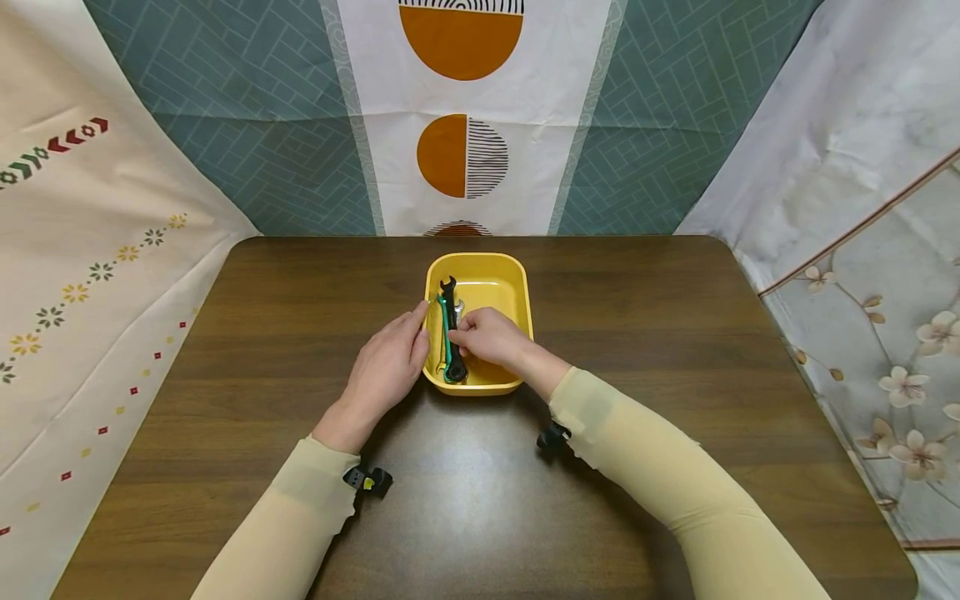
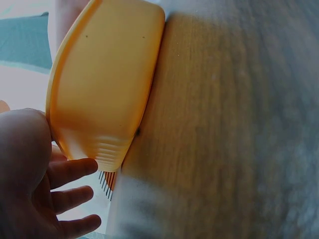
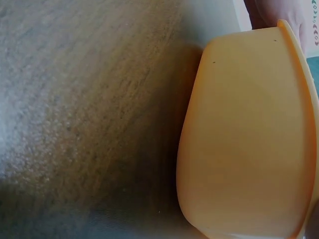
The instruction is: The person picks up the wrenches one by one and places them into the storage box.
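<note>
A yellow tray (image 1: 491,388) holds several wrenches lying lengthwise along its left side. Among them are a black ratcheting wrench (image 1: 448,293), a green wrench (image 1: 447,337) to its left and a silver wrench (image 1: 459,307), partly covered by my right hand. My right hand (image 1: 491,335) reaches over the tray's right rim, thumb and fingertips pinching the black wrench near its middle. Against the left rim rests my left hand (image 1: 386,357), fingers extended. In the left wrist view its loose fingers (image 2: 72,172) lie beside the tray's outer wall (image 2: 107,74). The right wrist view mostly shows the tray's outside (image 3: 244,134).
The tray stands on a dark brown wooden table (image 1: 630,317), near its back edge. Patterned cloths hang behind (image 1: 262,83) and at both sides. A small black camera is strapped at each wrist.
</note>
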Demonstrator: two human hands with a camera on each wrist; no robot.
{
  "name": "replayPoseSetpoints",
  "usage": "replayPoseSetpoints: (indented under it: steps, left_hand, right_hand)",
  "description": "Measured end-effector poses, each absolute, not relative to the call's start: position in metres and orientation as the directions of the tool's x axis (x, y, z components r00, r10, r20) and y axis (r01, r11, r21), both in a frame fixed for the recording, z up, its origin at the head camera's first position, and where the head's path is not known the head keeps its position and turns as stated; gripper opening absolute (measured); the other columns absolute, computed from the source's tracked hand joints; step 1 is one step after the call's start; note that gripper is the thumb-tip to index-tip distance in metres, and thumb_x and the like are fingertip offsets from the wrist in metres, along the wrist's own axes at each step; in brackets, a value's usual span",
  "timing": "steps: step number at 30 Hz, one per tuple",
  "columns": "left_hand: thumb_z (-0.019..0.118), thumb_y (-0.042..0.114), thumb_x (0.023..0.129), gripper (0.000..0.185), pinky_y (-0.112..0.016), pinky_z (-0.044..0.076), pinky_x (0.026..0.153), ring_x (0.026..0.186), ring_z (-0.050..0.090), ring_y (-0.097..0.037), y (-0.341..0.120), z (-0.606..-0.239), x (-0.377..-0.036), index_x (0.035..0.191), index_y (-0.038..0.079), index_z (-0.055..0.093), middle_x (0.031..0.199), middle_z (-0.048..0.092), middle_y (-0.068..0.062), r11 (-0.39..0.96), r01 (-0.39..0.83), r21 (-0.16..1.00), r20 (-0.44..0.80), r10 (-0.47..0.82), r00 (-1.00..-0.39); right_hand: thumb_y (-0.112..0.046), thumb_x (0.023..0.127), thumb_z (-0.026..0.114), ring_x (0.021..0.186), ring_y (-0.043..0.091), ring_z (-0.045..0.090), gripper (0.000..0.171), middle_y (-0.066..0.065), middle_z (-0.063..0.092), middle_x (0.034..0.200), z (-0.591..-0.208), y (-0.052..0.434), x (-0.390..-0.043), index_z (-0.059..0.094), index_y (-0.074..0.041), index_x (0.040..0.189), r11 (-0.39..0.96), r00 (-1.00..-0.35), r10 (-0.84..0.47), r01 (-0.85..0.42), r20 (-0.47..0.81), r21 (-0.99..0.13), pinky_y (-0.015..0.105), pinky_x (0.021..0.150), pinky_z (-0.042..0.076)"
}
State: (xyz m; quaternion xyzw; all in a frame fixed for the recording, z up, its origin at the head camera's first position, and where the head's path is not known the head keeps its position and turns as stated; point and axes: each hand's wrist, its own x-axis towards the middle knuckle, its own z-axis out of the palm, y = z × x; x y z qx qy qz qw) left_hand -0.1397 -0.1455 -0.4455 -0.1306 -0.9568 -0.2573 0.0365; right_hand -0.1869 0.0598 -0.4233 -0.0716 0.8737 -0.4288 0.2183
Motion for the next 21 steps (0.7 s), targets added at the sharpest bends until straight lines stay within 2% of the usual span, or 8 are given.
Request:
replayPoseSetpoints:
  steps: [2, 7, 8, 14, 21]
  left_hand:
    - [0.052, 0.027, 0.117, 0.059, -0.059, 0.044, 0.122, 0.15, 0.053, -0.038, -0.145, -0.446, -0.14, 0.172, 0.008, 0.04, 0.162, 0.057, -0.019, 0.833, 0.272, 0.481, 0.142, 0.233, -0.962]
    - [0.052, 0.027, 0.117, 0.059, -0.059, 0.044, 0.121, 0.149, 0.054, -0.037, -0.145, -0.446, -0.14, 0.172, 0.009, 0.04, 0.161, 0.058, -0.019, 0.834, 0.278, 0.477, 0.148, 0.235, -0.961]
    - [0.052, 0.027, 0.117, 0.059, -0.059, 0.045, 0.121, 0.149, 0.054, -0.037, -0.146, -0.446, -0.14, 0.172, 0.009, 0.041, 0.161, 0.058, -0.019, 0.834, 0.278, 0.476, 0.148, 0.235, -0.961]
    - [0.053, 0.027, 0.117, 0.059, -0.059, 0.045, 0.12, 0.149, 0.054, -0.037, -0.145, -0.446, -0.14, 0.171, 0.009, 0.041, 0.161, 0.058, -0.019, 0.835, 0.276, 0.475, 0.147, 0.234, -0.961]
    - [0.052, 0.027, 0.117, 0.059, -0.059, 0.045, 0.121, 0.149, 0.054, -0.037, -0.145, -0.446, -0.14, 0.171, 0.009, 0.041, 0.161, 0.058, -0.019, 0.836, 0.272, 0.477, 0.144, 0.231, -0.962]
  right_hand:
    - [-0.03, 0.11, 0.071, 0.066, 0.017, 0.049, 0.033, 0.004, 0.065, 0.074, -0.434, 0.061, -0.193, 0.072, -0.008, 0.085, 0.618, -0.891, -0.324, 0.056, -0.318, -0.784, 0.027, 0.059, 0.036]
    - [-0.028, 0.109, 0.072, 0.066, 0.016, 0.052, 0.033, 0.004, 0.067, 0.073, -0.435, 0.06, -0.193, 0.071, -0.008, 0.083, 0.621, -0.876, -0.349, 0.05, -0.333, -0.782, 0.026, 0.06, 0.038]
    - [-0.025, 0.11, 0.071, 0.066, 0.017, 0.052, 0.033, 0.005, 0.067, 0.074, -0.425, 0.058, -0.188, 0.072, -0.007, 0.083, 0.63, -0.872, -0.346, 0.056, -0.345, -0.775, 0.026, 0.06, 0.038]
    - [-0.025, 0.11, 0.071, 0.064, 0.014, 0.051, 0.032, 0.006, 0.069, 0.074, -0.427, 0.056, -0.188, 0.072, -0.006, 0.084, 0.646, -0.866, -0.35, 0.052, -0.357, -0.761, 0.024, 0.056, 0.037]
    - [-0.031, 0.11, 0.071, 0.062, 0.016, 0.056, 0.037, 0.005, 0.072, 0.071, -0.436, 0.058, -0.196, 0.072, -0.009, 0.08, 0.703, -0.857, -0.382, -0.027, -0.346, -0.711, 0.027, 0.056, 0.041]
